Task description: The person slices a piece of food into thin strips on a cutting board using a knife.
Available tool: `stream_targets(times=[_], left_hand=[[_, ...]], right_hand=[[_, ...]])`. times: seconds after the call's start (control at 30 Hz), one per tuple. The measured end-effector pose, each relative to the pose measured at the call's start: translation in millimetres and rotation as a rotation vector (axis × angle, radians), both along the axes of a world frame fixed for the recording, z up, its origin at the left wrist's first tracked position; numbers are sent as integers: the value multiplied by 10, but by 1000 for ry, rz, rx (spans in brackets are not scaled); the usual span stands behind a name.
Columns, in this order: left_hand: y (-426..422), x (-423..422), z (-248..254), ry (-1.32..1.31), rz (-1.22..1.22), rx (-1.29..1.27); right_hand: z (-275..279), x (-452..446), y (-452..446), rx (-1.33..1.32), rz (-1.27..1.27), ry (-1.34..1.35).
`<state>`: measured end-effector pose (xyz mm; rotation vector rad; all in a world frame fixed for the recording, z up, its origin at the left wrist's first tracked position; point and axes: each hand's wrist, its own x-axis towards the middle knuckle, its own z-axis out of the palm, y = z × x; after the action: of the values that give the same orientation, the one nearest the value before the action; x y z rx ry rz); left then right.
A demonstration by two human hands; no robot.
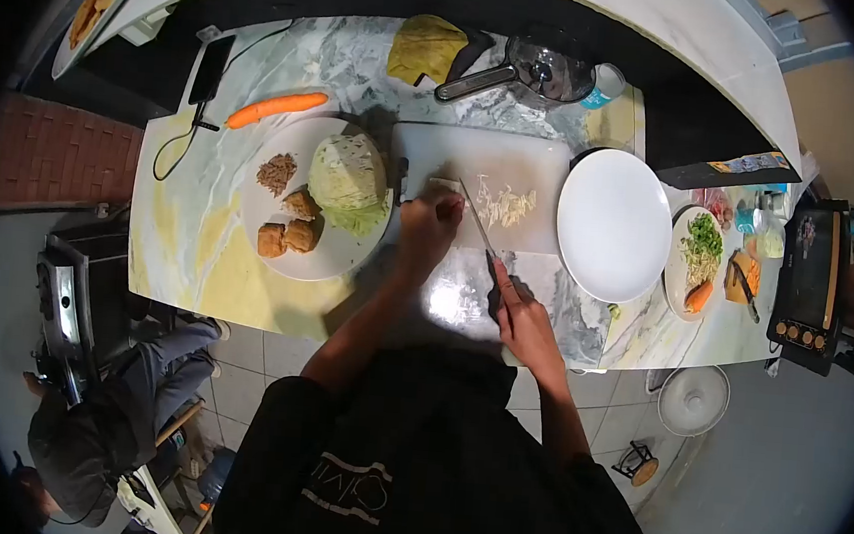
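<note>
My right hand [529,330] is wrapped round the handle of a knife [479,221]. Its blade slants up and to the left over the white cutting board [536,160], with the tip close to my left fingers. My left hand [427,227] is closed, fingertips bent down at a small pale piece of food [444,183] whose kind I cannot make out. Right of the blade lies a loose heap of thin, pale shreds [505,207]. A large plate [332,265] to the left holds a cut cabbage [346,175], brown fried chunks [289,236] and a brown minced heap [276,173].
An empty white oval plate [614,222] stands right of the board, with a plate of chopped vegetables [683,297] beyond it. Behind are a carrot [277,110], a phone [212,69] and a dark pan [542,75]. A toaster oven [809,282] stands far right; another person [92,441] sits lower left.
</note>
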<state>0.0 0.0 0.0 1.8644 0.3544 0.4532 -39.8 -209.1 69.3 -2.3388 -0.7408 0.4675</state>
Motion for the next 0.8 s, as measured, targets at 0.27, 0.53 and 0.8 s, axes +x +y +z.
stream_targets(times=[0.27, 0.53, 0.8], left_hand=[[45, -10, 37, 58, -56, 9], [18, -8, 47, 5, 0, -10], [16, -6, 88, 6, 10, 23]], right_hand=[[54, 38, 64, -60, -2, -71], [35, 46, -22, 17, -28, -67], [31, 10, -20, 49, -27, -3]])
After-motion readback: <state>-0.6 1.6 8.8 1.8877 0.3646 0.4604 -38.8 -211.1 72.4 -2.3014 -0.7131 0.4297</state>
